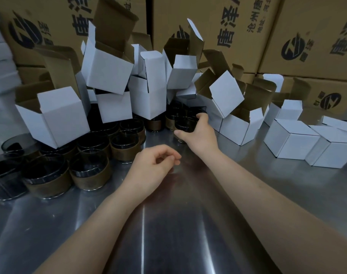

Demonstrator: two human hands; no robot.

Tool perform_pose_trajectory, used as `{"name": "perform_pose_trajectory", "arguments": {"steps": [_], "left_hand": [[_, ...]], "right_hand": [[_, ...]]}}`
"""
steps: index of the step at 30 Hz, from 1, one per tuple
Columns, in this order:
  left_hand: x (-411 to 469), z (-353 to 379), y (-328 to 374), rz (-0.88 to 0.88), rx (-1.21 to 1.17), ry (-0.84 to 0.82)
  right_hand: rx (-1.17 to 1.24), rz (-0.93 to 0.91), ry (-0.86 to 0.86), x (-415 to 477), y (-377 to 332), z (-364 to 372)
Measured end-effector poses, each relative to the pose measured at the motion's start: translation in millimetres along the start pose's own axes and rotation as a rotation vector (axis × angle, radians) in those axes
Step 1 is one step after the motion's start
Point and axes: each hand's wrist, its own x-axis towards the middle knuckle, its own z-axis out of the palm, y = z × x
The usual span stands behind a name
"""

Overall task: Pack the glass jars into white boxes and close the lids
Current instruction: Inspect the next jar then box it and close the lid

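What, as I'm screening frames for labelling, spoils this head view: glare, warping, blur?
Head view: streaks of glare run down the steel table; wide-angle warp tilts the brown cartons near the edges; the dark glass jars at left sit in dim light, and the jar that the right hand grips is hard to outline; no strong motion blur.

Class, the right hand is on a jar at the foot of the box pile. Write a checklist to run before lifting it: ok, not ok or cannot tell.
1. Right hand grip on the jar: ok, fingers and thumb curl round it.
2. Left hand free for a box: ok, loosely curled, holds nothing.
3. Open white box nearby: ok, just right of the jar.
4. Tilted box above the hand steady: not ok, it leans and may slide.
5. Bare steel table for packing: ok.
6. Jar uncracked: cannot tell, glass too dark.
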Motion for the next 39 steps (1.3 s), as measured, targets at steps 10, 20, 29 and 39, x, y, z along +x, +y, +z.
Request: {"name": "perform_pose_trajectory", "arguments": {"steps": [10, 20, 29, 39], "left_hand": [[1.3, 0.1, 0.9, 0.031, -0.012, 0.189], [4.6, -1.1, -6.3, 0.014, -0.067, 0.167], [5.0, -1.1, -8.0, 0.102, -0.075, 0.153], [5.8, -3.1, -12.4, 0.170, -0.012, 0.199]], "right_hand": [[0.514, 0.158, -0.087, -22.2, -5.5, -11.9], [0.919, 0.061, -0.389, -50.4, -2.5, -36.6], [0.899, -0.077, -0.519, -53.5, 3.3, -38.4], [0.748, -0.249, -0.461, -56.6, 1.0, -38.0]]}}
